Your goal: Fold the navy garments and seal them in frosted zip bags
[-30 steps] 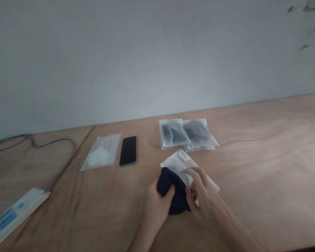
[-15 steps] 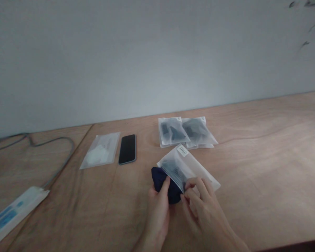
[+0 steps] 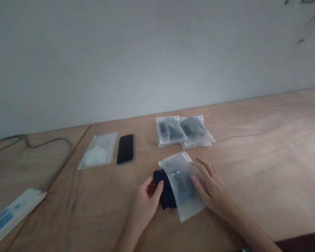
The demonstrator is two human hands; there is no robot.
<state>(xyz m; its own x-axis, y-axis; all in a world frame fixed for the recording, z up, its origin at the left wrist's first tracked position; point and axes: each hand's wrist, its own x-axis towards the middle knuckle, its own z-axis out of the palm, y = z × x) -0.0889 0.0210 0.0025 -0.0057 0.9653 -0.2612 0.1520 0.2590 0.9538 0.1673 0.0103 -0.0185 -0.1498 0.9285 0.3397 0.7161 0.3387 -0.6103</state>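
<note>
A frosted zip bag [image 3: 186, 196] with a small white label lies on the table before me, its zip edge facing left. Dark blue folded cloth [image 3: 167, 192] sticks out of the bag's mouth, and part of it shows dimly through the plastic. My left hand [image 3: 147, 197] pinches the cloth's left edge between thumb and fingers. Across the bag's right side rests my right hand [image 3: 210, 183], fingers stretched out over the plastic. Whether there is anything else inside the bag I cannot tell.
Several filled frosted bags [image 3: 170, 131] lie at the back by the wall. A black phone [image 3: 125, 149] sits left of them, beside a flat bag with white contents [image 3: 98, 151]. At far left is a white power strip [image 3: 13, 217] with a grey cable [image 3: 64, 164].
The bag has turned and slid further over the cloth, so less cloth shows. My right hand has let go of the bag's mouth edge and spread out on its right side.
</note>
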